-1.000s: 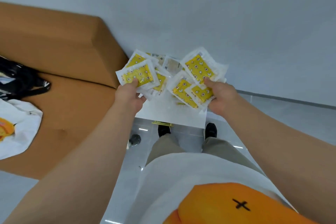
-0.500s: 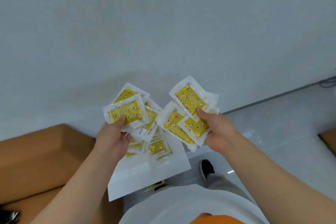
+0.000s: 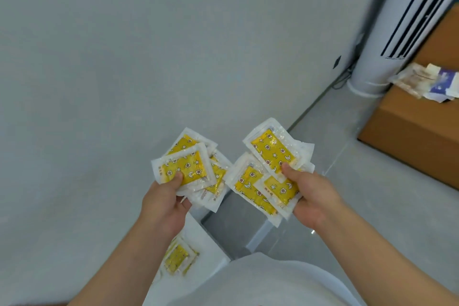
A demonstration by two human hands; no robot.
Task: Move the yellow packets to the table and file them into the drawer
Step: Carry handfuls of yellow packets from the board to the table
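My left hand (image 3: 166,202) grips a fan of yellow packets (image 3: 185,165) in clear wrappers, thumb pressed on the top one. My right hand (image 3: 314,196) grips a second bunch of yellow packets (image 3: 269,164), thumb on top. Both bunches are held up in front of my chest, side by side and slightly apart. Below my left forearm, more yellow packets (image 3: 177,257) lie on a white surface (image 3: 206,246). No drawer is in view.
A plain grey wall (image 3: 149,45) fills the left and centre. A white tower fan (image 3: 387,40) stands in the corner at right. Beside it is a brown wooden table (image 3: 409,122) with a pile of white and blue packets (image 3: 427,82). Grey floor lies between.
The view has swung right: the brown furniture at left is gone, and the tower fan and brown table have come into view. Both hands still hold their packets; the white surface has dropped lower.
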